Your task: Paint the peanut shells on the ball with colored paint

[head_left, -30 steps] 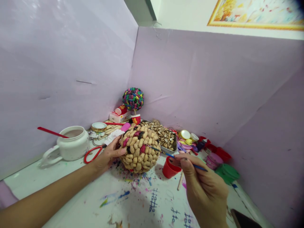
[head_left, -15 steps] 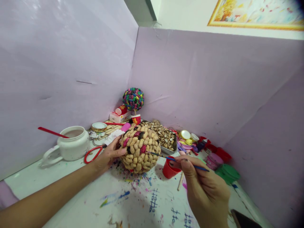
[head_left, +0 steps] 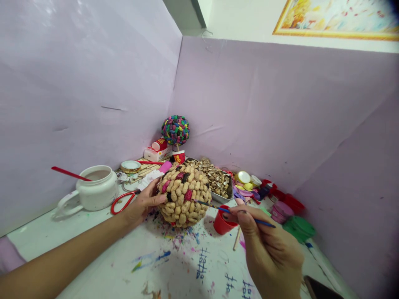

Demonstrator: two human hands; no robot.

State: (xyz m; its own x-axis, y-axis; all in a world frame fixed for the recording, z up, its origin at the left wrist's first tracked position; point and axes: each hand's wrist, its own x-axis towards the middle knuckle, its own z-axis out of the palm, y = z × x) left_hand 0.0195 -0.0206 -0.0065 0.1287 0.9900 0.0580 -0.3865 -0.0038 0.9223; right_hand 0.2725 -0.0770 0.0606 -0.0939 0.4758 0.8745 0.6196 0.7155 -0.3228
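Observation:
A ball covered in peanut shells (head_left: 183, 207) rests on the white table, mostly bare tan, with a few shells coloured magenta and black. My left hand (head_left: 149, 200) grips its left side, thumb in front and the other fingers hidden behind. In my right hand (head_left: 264, 236) is a thin blue paintbrush (head_left: 218, 207), pinched between thumb and fingers. Its tip is at the ball's right front, by a magenta shell; whether it touches, I cannot tell. A red cup (head_left: 223, 224) stands just behind the brush, right of the ball.
On the left is a white mug (head_left: 97, 192) with a red stick in it, beside red-handled scissors (head_left: 123, 203). Behind the ball sit a tray of shells (head_left: 218, 182) and a multicoloured ball on a stick (head_left: 175, 130). Green (head_left: 301, 227) and pink tubs stand right; a dark phone-like object (head_left: 321, 288) lies nearer.
Almost nothing differs. The brush tip has shifted very slightly on the ball's front, and my right hand moved a touch with it. The left hand and ball keep their place.

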